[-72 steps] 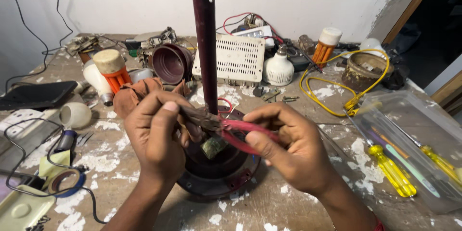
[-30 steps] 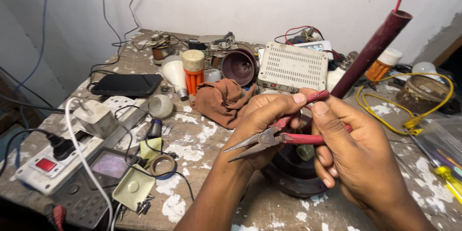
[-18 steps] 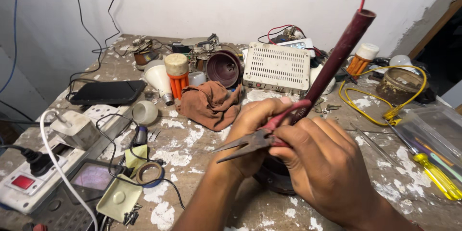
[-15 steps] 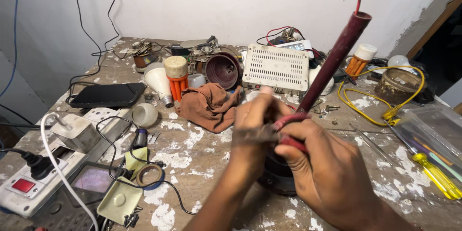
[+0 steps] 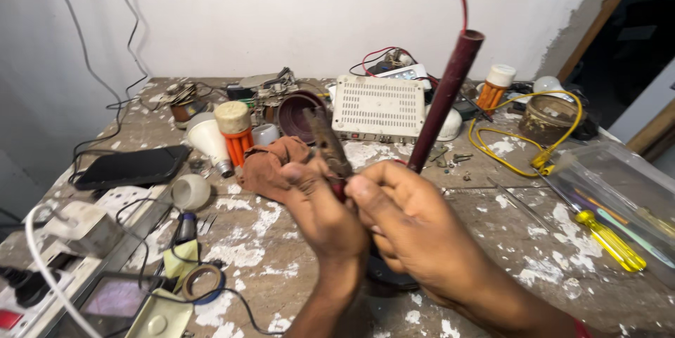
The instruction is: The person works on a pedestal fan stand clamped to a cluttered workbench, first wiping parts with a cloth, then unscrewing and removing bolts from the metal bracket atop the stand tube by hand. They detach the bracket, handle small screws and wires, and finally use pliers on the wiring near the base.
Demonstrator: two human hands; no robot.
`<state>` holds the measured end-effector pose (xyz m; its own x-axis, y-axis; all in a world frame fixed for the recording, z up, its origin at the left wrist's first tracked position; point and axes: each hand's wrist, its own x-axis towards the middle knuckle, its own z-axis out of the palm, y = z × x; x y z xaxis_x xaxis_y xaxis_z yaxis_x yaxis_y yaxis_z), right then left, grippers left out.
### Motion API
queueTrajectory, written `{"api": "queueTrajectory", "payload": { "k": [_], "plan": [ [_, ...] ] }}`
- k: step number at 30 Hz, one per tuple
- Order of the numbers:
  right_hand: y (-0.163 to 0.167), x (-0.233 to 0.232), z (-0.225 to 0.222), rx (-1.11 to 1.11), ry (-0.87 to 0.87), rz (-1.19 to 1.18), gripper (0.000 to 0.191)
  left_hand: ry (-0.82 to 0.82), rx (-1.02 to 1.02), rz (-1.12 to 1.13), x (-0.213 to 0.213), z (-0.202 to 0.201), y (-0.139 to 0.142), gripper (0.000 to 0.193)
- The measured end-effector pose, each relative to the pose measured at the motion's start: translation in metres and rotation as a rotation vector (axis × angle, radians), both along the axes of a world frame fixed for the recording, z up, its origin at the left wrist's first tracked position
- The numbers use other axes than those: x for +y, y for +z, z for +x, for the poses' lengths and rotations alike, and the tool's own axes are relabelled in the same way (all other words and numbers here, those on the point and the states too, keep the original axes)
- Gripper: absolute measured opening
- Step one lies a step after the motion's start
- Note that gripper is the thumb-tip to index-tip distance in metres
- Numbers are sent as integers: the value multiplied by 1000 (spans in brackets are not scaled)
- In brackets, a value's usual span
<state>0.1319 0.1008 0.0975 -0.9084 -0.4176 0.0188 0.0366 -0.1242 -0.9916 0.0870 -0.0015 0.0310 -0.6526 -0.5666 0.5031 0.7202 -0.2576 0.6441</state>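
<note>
Protruding above both hands' grip: pliers

1. Both hands, left hand and right hand, meet at the near middle of the bench, gripping pliers.
2. A tube leans up just right of them.
3. A cloth lies left.
4. A vented box sits behind.
5. A screwdriver lies far right.

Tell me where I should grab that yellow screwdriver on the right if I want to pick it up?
Probably by its fat yellow handle, coming down from above. The yellow screwdriver lies flat on the table beside the clear plastic box, so the handle's long sides seem free for fingers to close across. The thin metal shaft is harder to pinch.
</note>
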Motion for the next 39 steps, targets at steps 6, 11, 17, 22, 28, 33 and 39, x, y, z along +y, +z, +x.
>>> {"api": "queueTrajectory", "payload": {
  "k": [6, 11, 17, 22, 28, 33, 39],
  "plan": [
    [2, -15, 3, -22, -2, -27, 27, 107, -13, -129, -20, -8, 1, 82],
    [1, -10, 5, 41, 46, -22, 29, 33, 72, -162, -21, -12, 0, 83],
    [-2, 30, 7, 128, 45, 57, 31, 23, 95, -483, -7, 3, 0, 76],
    [3, 92, 7, 160, -81, 393, 29, -67, 83, -514, 12, 15, 6, 58],
    [8, 165, -1, 383, -225, 549, 28, 449, 71, -650, 27, 6, 1, 30],
    [-5, 181, -17, 101, -370, 253, 29, -201, -81, -531, 20, -12, 0, 29],
    [-25, 187, -37, -244, -217, 33, 31, -641, -329, -862, -7, -27, 0, 35]
  ]
}}
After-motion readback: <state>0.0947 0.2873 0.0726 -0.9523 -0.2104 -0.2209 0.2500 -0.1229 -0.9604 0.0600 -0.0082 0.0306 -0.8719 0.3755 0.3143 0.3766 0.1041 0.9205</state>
